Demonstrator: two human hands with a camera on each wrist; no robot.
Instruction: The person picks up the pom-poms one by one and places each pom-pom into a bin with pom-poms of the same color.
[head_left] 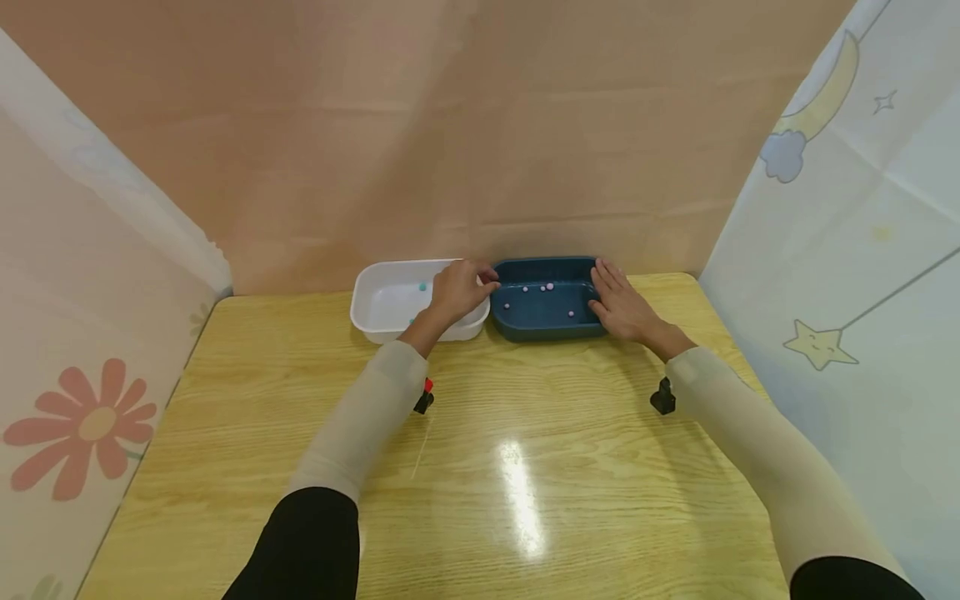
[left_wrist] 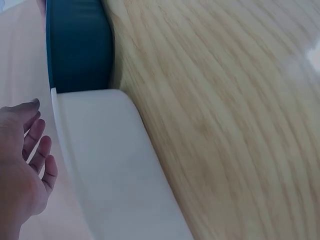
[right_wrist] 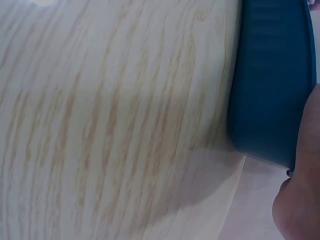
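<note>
In the head view, my left hand (head_left: 459,290) is above the right end of a white plastic tub (head_left: 382,323). Its fingers are loosely bent, and the left wrist view shows nothing held between them. Small turquoise beads (head_left: 422,287) lie in the white tub, partly hidden by my arm. Beside it stands a dark blue tub (head_left: 547,332) with several small pale pink beads (head_left: 551,286) spread over its floor. My right hand (head_left: 626,312) rests on this tub's right end, fingers extended; the right wrist view shows only part of that hand, against the blue wall.
Both tubs stand side by side at the back edge of a wooden table (head_left: 480,458), against a brown backdrop (head_left: 465,150). Patterned cloth walls (head_left: 885,250) flank the table. Small black wrist-worn pieces (head_left: 663,398) show beside the sleeves.
</note>
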